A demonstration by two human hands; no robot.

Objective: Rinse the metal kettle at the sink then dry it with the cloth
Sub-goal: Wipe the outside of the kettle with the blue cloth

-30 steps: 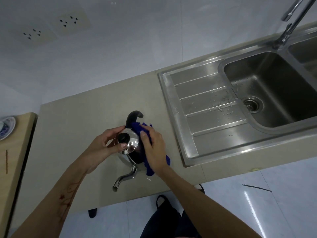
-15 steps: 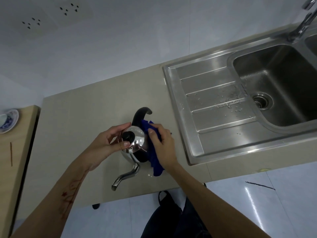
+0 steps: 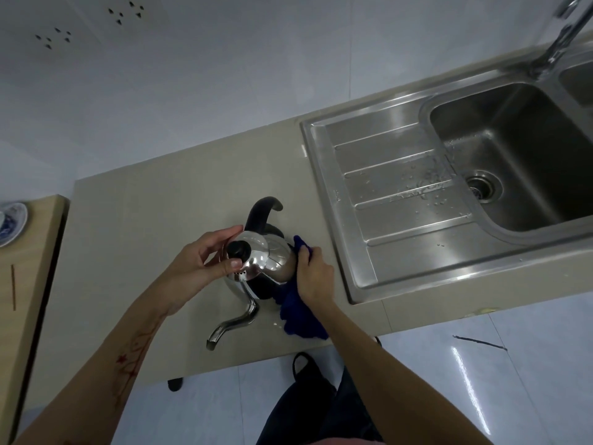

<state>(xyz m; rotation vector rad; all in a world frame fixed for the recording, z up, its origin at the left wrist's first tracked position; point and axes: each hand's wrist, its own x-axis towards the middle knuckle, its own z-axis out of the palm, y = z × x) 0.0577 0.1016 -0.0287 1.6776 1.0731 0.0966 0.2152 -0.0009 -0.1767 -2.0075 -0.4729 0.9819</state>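
Note:
The shiny metal kettle (image 3: 272,260) stands on the beige counter (image 3: 154,220), with a black curved handle at the back and a long thin spout pointing toward me. My left hand (image 3: 199,268) pinches the kettle's lid by its black knob, thumb in front and fingers behind. My right hand (image 3: 313,277) holds the blue cloth (image 3: 300,316) and presses it against the kettle's right side. Part of the cloth hangs down onto the counter near the front edge.
A steel sink (image 3: 526,155) with a wet ribbed drainboard (image 3: 401,200) lies to the right, and its tap (image 3: 558,36) rises at the top right. A wooden side table (image 3: 29,284) with a blue-patterned dish (image 3: 12,223) is at the left. Wall sockets (image 3: 125,12) sit above.
My right hand slid the cloth from the kettle's top round to its right side. The lid and shoulder now show bare. My left hand stays on the knob.

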